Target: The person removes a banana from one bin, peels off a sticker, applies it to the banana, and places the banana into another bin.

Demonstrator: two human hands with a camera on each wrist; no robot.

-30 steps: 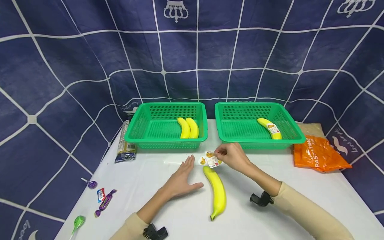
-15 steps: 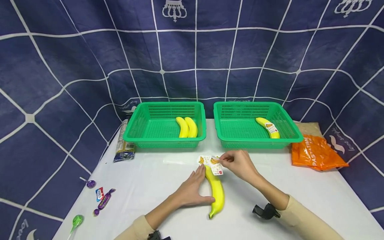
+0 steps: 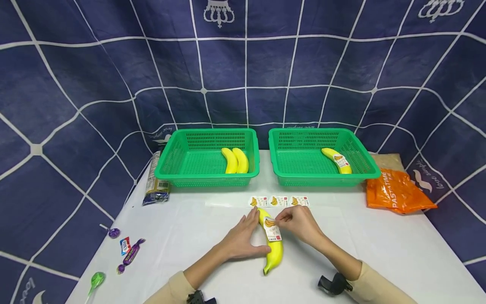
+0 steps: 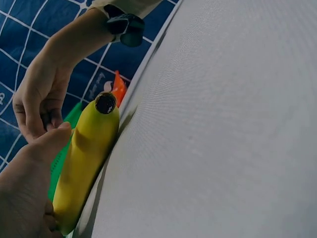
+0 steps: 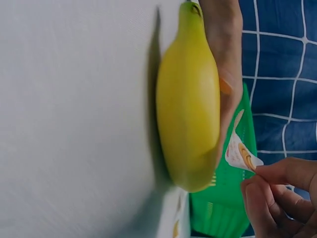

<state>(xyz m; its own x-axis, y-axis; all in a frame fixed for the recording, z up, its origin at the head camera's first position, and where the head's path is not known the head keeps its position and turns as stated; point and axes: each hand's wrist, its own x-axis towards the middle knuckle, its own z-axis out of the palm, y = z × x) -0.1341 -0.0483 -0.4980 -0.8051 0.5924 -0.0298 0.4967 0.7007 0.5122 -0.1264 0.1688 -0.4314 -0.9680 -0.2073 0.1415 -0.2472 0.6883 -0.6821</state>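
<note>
A yellow banana point(image 3: 274, 252) lies on the white table, its stem end toward me. My left hand point(image 3: 243, 240) rests along its left side, fingers extended to the far tip and thumb point(image 4: 52, 141) against its side nearer the stem. My right hand point(image 3: 300, 223) pinches a white sticker point(image 3: 272, 229) with banana pictures by its edge, between thumb and fingertips. In the right wrist view the sticker point(image 5: 242, 154) is curled and held above the banana. Just beyond, a strip with several similar stickers point(image 3: 279, 201) lies on the table.
Behind stand two green baskets: the left one point(image 3: 206, 181) holds two bananas point(image 3: 241, 161), the right one point(image 3: 322, 179) a banana bearing a sticker point(image 3: 340, 160). An orange pasta bag point(image 3: 398, 190) lies right. A dark packet point(image 3: 156, 185) and wrapped sweets point(image 3: 130, 255) are at left.
My right hand has peeled the sticker off the strip and brought it toward me over the banana. My left hand has moved right from the table onto the banana's side.
</note>
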